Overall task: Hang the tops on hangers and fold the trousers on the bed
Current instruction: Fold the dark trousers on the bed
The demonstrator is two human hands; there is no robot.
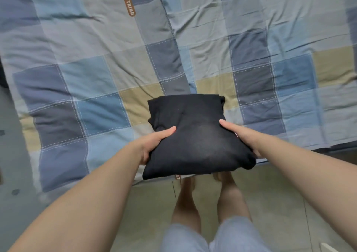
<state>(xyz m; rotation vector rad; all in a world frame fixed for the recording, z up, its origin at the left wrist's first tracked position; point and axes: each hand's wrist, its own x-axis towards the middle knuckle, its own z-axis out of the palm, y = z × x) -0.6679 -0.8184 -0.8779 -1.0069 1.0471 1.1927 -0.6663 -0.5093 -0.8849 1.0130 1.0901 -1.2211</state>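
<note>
Your left hand (154, 142) and right hand (240, 134) grip opposite sides of folded black cloth bundle (193, 136), thumbs on top, above near edge of checked blue bedspread (96, 78).

A creased checked cover (251, 29) in blue, grey and tan squares fills the upper frame, crossed by a brown label strip (127, 0) whose white lettering ends in "THING". Below its edge lies a pale tiled floor (280, 203), where a person's bare legs (229, 199) stand in light blue shorts (237, 234). A small white object (328, 248) shows at the lower right corner.
</note>
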